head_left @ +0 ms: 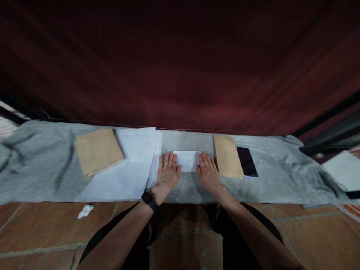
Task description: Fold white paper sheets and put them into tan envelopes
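Note:
A folded white sheet of paper (pixel 188 161) lies flat on the grey cloth in front of me. My left hand (pixel 168 170) rests palm down over its left end, fingers stretched out and pointing away from me. On its right end lies my right hand (pixel 208 170), also flat with the fingers extended. Both hands cover the paper's ends, so those parts are hidden. Close by my left hand are loose white sheets (pixel 137 150). Just right of my right hand is a brown envelope (pixel 228 157).
Brown envelopes (pixel 98 150) lie on the white sheets at left. A phone (pixel 247 162) sits beside the right-hand envelope. Grey cloth (pixel 278 168) covers the narrow surface, with a dark red curtain (pixel 180 82) behind it. A crumpled white scrap (pixel 86 211) is on the tiled floor.

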